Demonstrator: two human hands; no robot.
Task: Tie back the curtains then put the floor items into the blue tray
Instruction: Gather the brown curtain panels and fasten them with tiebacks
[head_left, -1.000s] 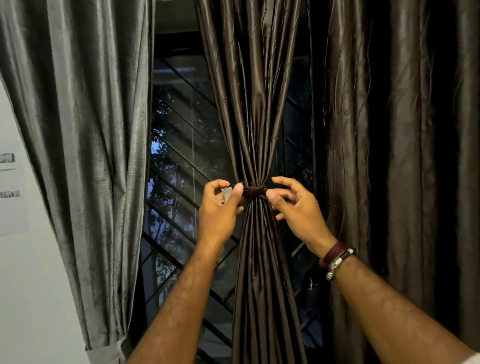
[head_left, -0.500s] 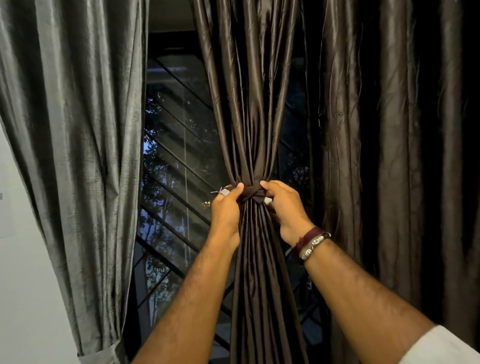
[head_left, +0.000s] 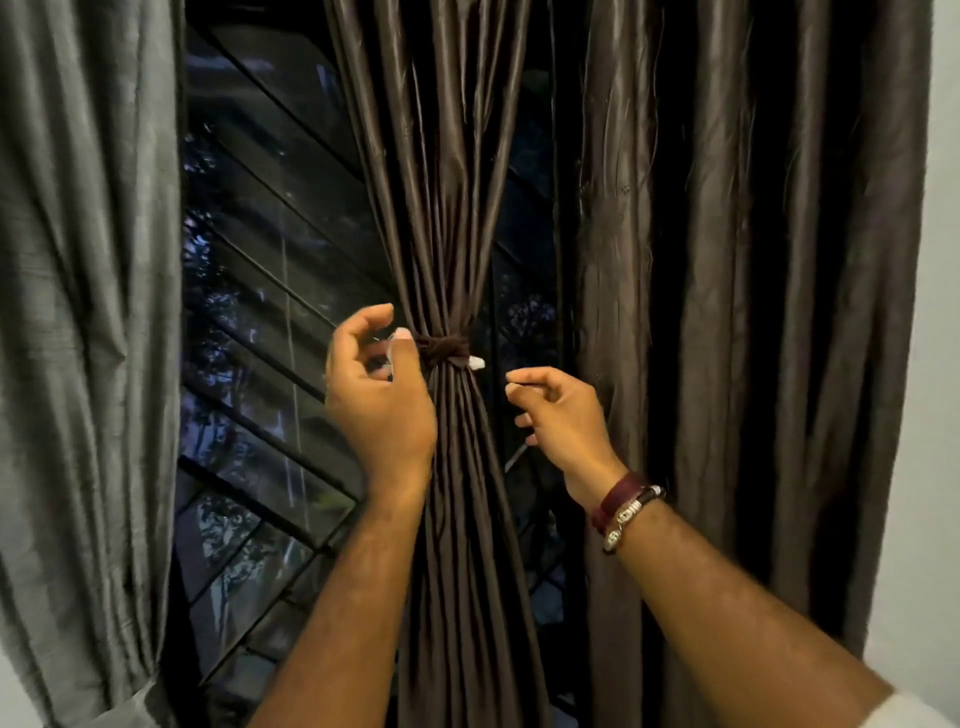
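Note:
A dark brown satin curtain (head_left: 447, 208) hangs in the middle, gathered into a tight bunch by a brown tie-back band (head_left: 445, 347) with a small white end sticking out on its right. My left hand (head_left: 379, 395) is just left of the band, fingers curled and apart, thumb tip next to the band. My right hand (head_left: 561, 415) hovers a short way right of the band, fingers loosely curled, holding nothing. Neither the blue tray nor the floor items are in view.
A grey curtain (head_left: 88, 312) hangs at the left, bound near its bottom. A second dark brown curtain (head_left: 753, 312) hangs loose at the right. Behind them is a window (head_left: 270, 312) with diagonal bars, dark outside. White wall shows at the far right.
Both hands have let go of the tie-back band and drawn a little apart from it. The view has shifted right and closer.

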